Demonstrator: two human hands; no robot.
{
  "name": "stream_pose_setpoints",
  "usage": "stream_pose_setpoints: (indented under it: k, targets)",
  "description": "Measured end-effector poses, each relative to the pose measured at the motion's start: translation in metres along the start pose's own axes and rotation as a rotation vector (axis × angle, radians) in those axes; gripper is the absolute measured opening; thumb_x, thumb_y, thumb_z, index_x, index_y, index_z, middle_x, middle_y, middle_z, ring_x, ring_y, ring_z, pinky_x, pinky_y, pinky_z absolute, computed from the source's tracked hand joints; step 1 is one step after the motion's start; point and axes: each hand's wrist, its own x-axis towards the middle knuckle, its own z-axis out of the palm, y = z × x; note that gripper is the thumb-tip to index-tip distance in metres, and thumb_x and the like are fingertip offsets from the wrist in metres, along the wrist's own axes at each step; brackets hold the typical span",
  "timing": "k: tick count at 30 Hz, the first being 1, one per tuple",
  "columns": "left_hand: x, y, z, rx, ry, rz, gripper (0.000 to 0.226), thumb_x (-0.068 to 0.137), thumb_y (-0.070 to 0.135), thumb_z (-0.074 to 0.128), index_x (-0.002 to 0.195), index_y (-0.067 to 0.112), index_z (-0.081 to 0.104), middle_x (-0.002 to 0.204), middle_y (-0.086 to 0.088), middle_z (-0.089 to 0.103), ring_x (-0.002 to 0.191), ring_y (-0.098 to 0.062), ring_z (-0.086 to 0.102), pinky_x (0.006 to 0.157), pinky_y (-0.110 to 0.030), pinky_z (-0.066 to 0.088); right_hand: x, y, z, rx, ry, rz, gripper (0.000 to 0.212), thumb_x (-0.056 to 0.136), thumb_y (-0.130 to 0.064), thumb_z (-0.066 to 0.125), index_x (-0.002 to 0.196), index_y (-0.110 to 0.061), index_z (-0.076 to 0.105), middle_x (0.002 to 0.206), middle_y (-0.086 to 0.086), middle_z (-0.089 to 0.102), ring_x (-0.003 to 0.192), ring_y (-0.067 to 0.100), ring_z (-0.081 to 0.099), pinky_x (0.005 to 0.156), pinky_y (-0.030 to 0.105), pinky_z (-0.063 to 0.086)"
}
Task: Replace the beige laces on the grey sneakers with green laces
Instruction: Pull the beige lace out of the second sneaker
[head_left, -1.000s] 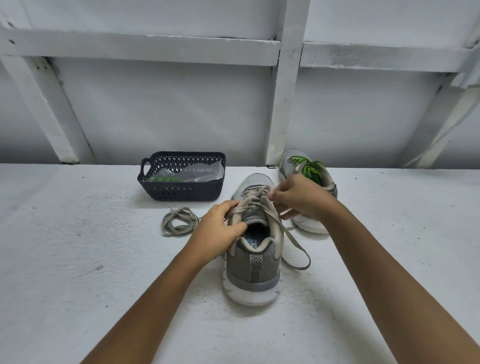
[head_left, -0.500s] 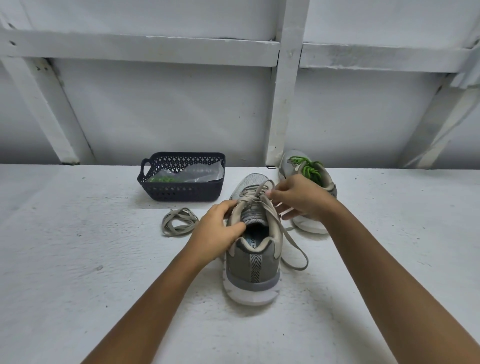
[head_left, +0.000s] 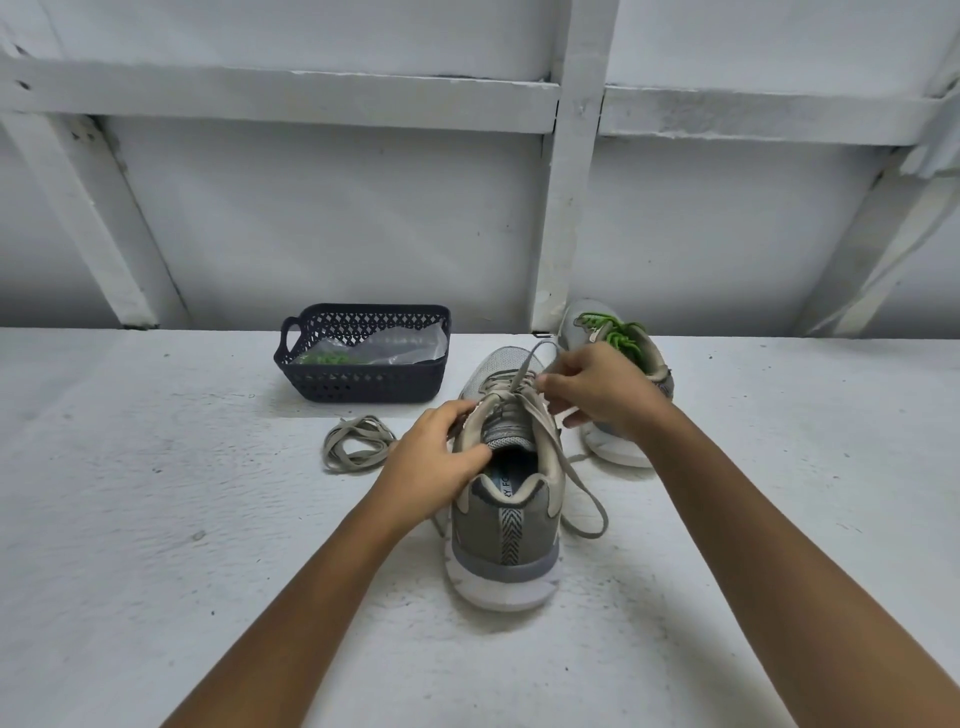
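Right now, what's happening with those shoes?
A person is unlacing the near sneaker: the left hand grips its collar while the right hand pinches the beige lace above the eyelets. The far sneaker has green laces. A loose lace lies by the basket.

A rough white-painted worktop (head_left: 156, 519) fills the lower half. Behind it stands a pale wall (head_left: 337, 218), possibly timber, framed by a horizontal rail (head_left: 260, 98) across the top, an upright post (head_left: 566, 208) at centre and slanted braces (head_left: 88, 218) either side.
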Motion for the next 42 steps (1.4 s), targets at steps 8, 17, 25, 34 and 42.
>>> stream_pose_setpoints:
  k: [8, 17, 25, 34, 42]
  targets:
    - [-0.002, 0.001, -0.001, -0.012, -0.007, -0.009, 0.065, 0.063, 0.04, 0.05, 0.128, 0.029, 0.053, 0.121, 0.007, 0.058, 0.111, -0.01, 0.054, 0.098, -0.038, 0.045, 0.002, -0.002, -0.011, 0.321, 0.227, 0.079, 0.028, 0.1, -0.013, 0.039, 0.078, -0.007, 0.055, 0.072, 0.01, 0.058, 0.056, 0.015, 0.058, 0.045, 0.024, 0.051]
    - [-0.005, 0.005, -0.001, -0.043, -0.01, -0.024, 0.069, 0.064, 0.038, 0.051, 0.132, 0.028, 0.048, 0.128, 0.007, 0.055, 0.115, -0.008, 0.052, 0.1, -0.033, 0.043, -0.005, 0.004, 0.002, 0.279, 0.073, 0.064, 0.02, 0.098, -0.014, 0.048, 0.081, -0.01, 0.056, 0.071, 0.004, 0.059, 0.062, 0.012, 0.058, 0.042, 0.018, 0.048]
    - [-0.006, 0.007, -0.001, -0.047, -0.004, -0.036, 0.073, 0.063, 0.039, 0.051, 0.135, 0.028, 0.046, 0.13, 0.006, 0.054, 0.118, -0.009, 0.051, 0.102, -0.036, 0.042, -0.007, 0.002, 0.0, 0.446, 0.141, 0.12, 0.028, 0.1, -0.028, 0.043, 0.097, -0.004, 0.057, 0.072, 0.004, 0.055, 0.06, 0.014, 0.055, 0.048, 0.023, 0.046]
    - [-0.008, 0.009, -0.002, -0.067, 0.011, -0.025, 0.064, 0.074, 0.033, 0.058, 0.136, 0.025, 0.045, 0.124, 0.007, 0.056, 0.112, -0.006, 0.051, 0.092, -0.024, 0.041, -0.004, 0.006, 0.001, 0.335, 0.26, 0.018, 0.027, 0.099, -0.011, 0.044, 0.074, -0.01, 0.054, 0.072, 0.005, 0.06, 0.061, 0.011, 0.059, 0.049, 0.023, 0.051]
    - [-0.006, 0.006, -0.001, -0.051, 0.029, -0.012, 0.054, 0.085, 0.015, 0.059, 0.136, 0.024, 0.044, 0.122, 0.006, 0.055, 0.108, -0.005, 0.05, 0.086, -0.018, 0.035, -0.01, 0.014, 0.011, 0.273, 0.084, 0.041, 0.018, 0.095, -0.022, 0.056, 0.089, -0.006, 0.062, 0.076, 0.004, 0.061, 0.066, 0.011, 0.059, 0.05, 0.021, 0.048]
